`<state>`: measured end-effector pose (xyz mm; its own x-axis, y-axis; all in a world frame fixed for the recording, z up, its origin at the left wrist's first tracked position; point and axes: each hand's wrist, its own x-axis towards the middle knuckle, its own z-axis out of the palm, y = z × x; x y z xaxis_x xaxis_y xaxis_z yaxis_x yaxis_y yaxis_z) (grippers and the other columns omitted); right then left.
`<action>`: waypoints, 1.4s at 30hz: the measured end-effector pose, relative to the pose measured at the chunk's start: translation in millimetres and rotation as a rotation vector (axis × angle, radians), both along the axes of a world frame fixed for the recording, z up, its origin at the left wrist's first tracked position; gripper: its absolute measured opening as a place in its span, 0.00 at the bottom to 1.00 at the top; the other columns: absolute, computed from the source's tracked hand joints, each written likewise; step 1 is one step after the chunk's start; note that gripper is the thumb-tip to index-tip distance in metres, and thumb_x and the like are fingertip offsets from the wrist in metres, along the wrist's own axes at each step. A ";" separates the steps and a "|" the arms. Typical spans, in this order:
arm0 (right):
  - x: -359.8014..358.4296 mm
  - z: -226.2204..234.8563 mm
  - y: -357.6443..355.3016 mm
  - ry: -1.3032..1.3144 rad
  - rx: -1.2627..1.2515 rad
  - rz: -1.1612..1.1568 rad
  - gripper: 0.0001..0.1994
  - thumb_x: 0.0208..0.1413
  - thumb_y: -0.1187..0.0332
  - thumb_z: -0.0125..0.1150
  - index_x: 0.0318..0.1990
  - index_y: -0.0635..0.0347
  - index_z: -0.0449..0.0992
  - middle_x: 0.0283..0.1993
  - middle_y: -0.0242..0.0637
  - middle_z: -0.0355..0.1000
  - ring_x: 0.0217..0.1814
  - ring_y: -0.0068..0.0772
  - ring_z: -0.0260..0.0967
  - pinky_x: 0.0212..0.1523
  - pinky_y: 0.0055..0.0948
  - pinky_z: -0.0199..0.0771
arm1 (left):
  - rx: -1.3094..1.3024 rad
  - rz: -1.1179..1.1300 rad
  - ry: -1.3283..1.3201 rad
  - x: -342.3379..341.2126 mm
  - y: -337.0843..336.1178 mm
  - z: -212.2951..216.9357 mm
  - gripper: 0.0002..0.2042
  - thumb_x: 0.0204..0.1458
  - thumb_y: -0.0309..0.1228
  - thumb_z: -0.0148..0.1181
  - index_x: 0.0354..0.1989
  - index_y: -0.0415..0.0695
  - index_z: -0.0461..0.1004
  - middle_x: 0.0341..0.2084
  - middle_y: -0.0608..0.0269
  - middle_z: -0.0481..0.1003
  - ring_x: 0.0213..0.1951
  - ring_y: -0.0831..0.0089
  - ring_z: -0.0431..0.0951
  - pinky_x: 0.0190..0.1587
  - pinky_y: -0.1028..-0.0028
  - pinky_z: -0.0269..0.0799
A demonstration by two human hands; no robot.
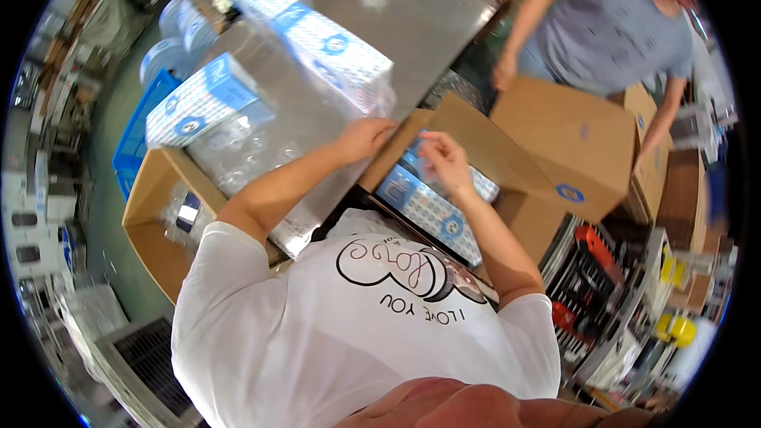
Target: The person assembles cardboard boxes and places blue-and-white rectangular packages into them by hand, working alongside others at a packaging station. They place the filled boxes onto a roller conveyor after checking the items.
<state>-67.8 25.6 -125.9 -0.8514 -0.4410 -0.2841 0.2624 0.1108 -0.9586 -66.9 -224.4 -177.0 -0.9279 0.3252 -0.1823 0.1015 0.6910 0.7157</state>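
An open cardboard box (pixel 468 128) stands in front of me, with blue-and-white patterned cartons (pixel 428 210) lying inside it. My left hand (pixel 365 140) is at the box's left edge, its fingers curled against the cardboard flap. Over the inside of the box is my right hand (pixel 446 162), its fingers drawn together above the cartons. What those fingers hold, if anything, is too small and blurred to name. Beyond my left hand, a long row of patterned cartons (pixel 317 40) in clear film lies on the metal table (pixel 428 12).
Another carton (pixel 208 103) and clear plastic film (pixel 238 154) are on the table's left. An open cardboard box (pixel 154 222) stands at my left beside a blue crate (pixel 131 143). A co-worker (pixel 598 24) handles a large box (pixel 563 139) at right. Red-handled tools (pixel 598 254) lie near my right elbow.
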 end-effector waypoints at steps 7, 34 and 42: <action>4.6 -35.7 -195.3 0.580 -0.068 0.940 0.24 0.59 0.64 0.62 0.62 0.58 0.68 0.56 0.36 0.72 0.57 0.32 0.69 0.57 0.35 0.70 | -0.727 0.304 0.225 94.1 -198.1 -44.0 0.30 0.58 0.47 0.52 0.68 0.51 0.58 0.70 0.56 0.53 0.70 0.56 0.51 0.70 0.47 0.39; -188.6 36.5 -292.7 1.270 0.824 0.579 0.39 0.47 0.49 0.66 0.62 0.63 0.60 0.57 0.48 0.68 0.62 0.49 0.64 0.71 0.53 0.44 | 0.051 0.059 0.406 46.9 -197.0 128.5 0.44 0.35 0.29 0.71 0.65 0.39 0.56 0.54 0.47 0.68 0.57 0.53 0.67 0.61 0.58 0.61; -199.3 20.9 -264.0 0.678 0.976 0.331 0.59 0.35 0.52 0.74 0.73 0.56 0.40 0.64 0.59 0.59 0.59 0.55 0.66 0.58 0.43 0.68 | 1.912 0.851 0.127 34.5 -229.0 129.2 0.27 0.57 0.38 0.58 0.63 0.41 0.61 0.56 0.52 0.70 0.55 0.57 0.74 0.58 0.56 0.70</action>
